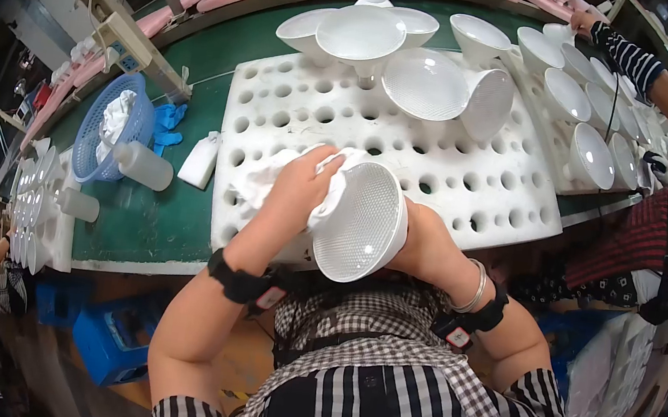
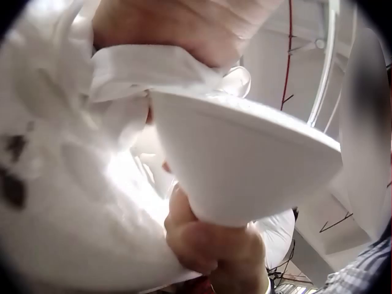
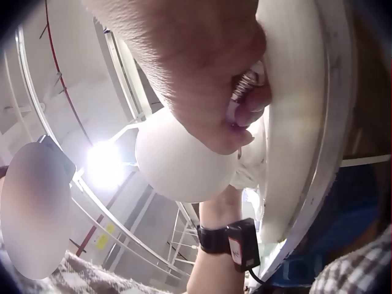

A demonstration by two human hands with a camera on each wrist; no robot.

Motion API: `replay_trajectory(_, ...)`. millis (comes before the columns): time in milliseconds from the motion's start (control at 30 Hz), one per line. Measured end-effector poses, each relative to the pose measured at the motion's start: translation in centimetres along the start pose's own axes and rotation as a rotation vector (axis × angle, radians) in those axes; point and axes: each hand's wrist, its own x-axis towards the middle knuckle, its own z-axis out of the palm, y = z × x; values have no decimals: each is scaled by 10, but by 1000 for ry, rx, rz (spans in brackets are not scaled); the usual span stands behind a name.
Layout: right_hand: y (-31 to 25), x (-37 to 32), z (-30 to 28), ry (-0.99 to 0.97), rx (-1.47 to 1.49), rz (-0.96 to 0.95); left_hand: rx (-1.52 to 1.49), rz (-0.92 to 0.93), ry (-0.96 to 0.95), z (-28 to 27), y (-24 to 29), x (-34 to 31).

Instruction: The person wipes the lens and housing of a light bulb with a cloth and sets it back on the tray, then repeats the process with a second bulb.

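My right hand [image 1: 427, 241] grips the narrow neck end of a white reflector bulb [image 1: 362, 220], tilted with its dimpled round face upward. In the right wrist view, the threaded metal base [image 3: 246, 82] shows between the curled fingers. My left hand [image 1: 298, 192] holds a crumpled white cloth [image 1: 335, 200] against the bulb's left rim. Some of the cloth hangs over the foam board beneath. From the left wrist view, the bulb's smooth cone [image 2: 245, 159] widens above the right hand [image 2: 214, 245], the cloth [image 2: 141, 70] along its rim.
A white foam board [image 1: 281, 98] with rows of holes lies on the green table [image 1: 132, 225]. Several reflector bulbs [image 1: 361, 33] stand at its back. Left are a blue basket [image 1: 88, 137], a white bottle [image 1: 143, 166] and blue gloves [image 1: 168, 117]. Another person's arm [image 1: 631, 62] reaches in at right.
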Motion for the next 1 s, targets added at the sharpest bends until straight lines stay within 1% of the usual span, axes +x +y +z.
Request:
replay_trajectory(33,-1,1,0,7,-16,41,192,74,-15,-9,-3,-2)
replay_trajectory(67,0,3,1,15,-19,41,383,146,-28,-14,-5,-4)
replay_trajectory(100,3,8,2,115,77,-52,383,153,-27,-18,0,-9)
replay_trajectory(133,6,12,3,215,173,-148,294,84,84,-22,10,-14)
replay_trajectory(167,13,14,2,221,172,-155,205,15,194,-26,16,-18)
replay_trajectory(200,17,15,1,151,249,-56,-67,41,278,-28,19,-19)
replay_trajectory(233,20,16,1,80,327,47,-63,43,275,-26,23,-22)
replay_trajectory(267,18,13,4,130,334,60,-90,275,364,-20,29,-27)
replay_trajectory(300,11,11,3,128,335,61,-119,505,455,-13,43,-32)
replay_trajectory(367,-7,6,-1,4,528,316,128,906,323,2,80,-44)
replay_trajectory(400,-17,4,-4,-83,634,377,130,899,334,1,78,-43)
replay_trajectory(433,-17,-2,-3,-94,631,375,234,863,254,1,76,-40)
replay_trajectory(467,-13,-11,-5,-262,1033,521,336,824,174,1,74,-37)
replay_trajectory(500,-11,-17,-7,-432,1437,668,337,819,178,-1,66,-35)
replay_trajectory(567,-16,-19,-15,-393,1461,649,558,676,178,-8,40,-26)
replay_trajectory(600,-17,-21,-19,-350,1485,633,555,683,167,-11,25,-23)
replay_trajectory(633,-16,-22,-21,-336,1489,630,676,571,147,-14,11,-24)
replay_trajectory(667,-16,-20,-22,-368,1506,610,797,464,126,-17,3,-22)
replay_trajectory(700,-15,-19,-21,-397,1528,593,796,479,109,-20,4,-21)
replay_trajectory(733,-12,-18,-19,-395,1530,632,882,534,207,-22,6,-23)
replay_trajectory(767,-10,-17,-18,-392,1528,633,966,584,319,-23,11,-26)
replay_trajectory(800,-10,-16,-17,-411,1539,654,810,547,235,-26,21,-31)
replay_trajectory(833,-10,-15,-15,-434,1551,677,813,544,239,-28,30,-36)
replay_trajectory(900,-14,-12,-17,-466,1515,675,190,486,-57,-27,42,-47)
replay_trajectory(933,-16,-12,-18,-488,1479,671,-63,405,-107,-19,38,-49)
replay_trajectory(967,-17,-12,-18,-492,1480,671,-61,402,-104,-18,39,-51)
replay_trajectory(1000,-18,-12,-18,-485,1349,672,-138,298,-152,-18,39,-51)
